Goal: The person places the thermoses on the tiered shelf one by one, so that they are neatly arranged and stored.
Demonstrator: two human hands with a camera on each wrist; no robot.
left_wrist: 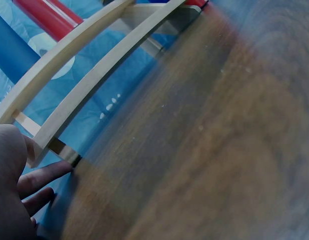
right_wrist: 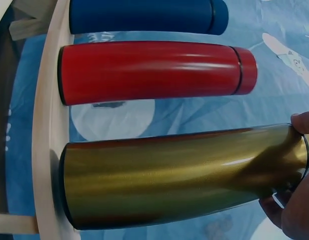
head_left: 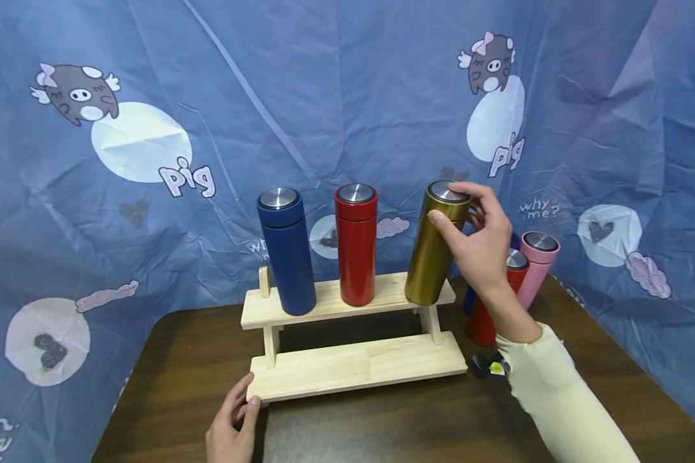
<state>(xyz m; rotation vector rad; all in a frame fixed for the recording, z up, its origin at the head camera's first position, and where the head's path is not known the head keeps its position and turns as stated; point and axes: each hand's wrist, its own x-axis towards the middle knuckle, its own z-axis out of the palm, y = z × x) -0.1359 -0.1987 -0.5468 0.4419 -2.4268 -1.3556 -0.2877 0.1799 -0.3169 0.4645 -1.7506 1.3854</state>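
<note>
Flask (head_left: 431,263), gold, is leaning slightly at the right end of the upper shelf (head_left: 327,297), right of centre frame, my right hand (head_left: 482,238) gripping its top; my left hand (head_left: 233,424), bottom left of centre, is pinching the corner of the lower shelf (head_left: 353,365). Likely I'm setting it upright, next needing a squared base before letting go. Blue flask (head_left: 289,263) and red flask (head_left: 356,260) are standing mid-frame; pink flask (head_left: 537,267), right, is crowding my forearm.

Brown wooden table (head_left: 382,424), pale two-tier rack (head_left: 353,370), upper tier bearing blue flask (head_left: 289,263), red flask (head_left: 356,257), gold flask (head_left: 431,263).
</note>
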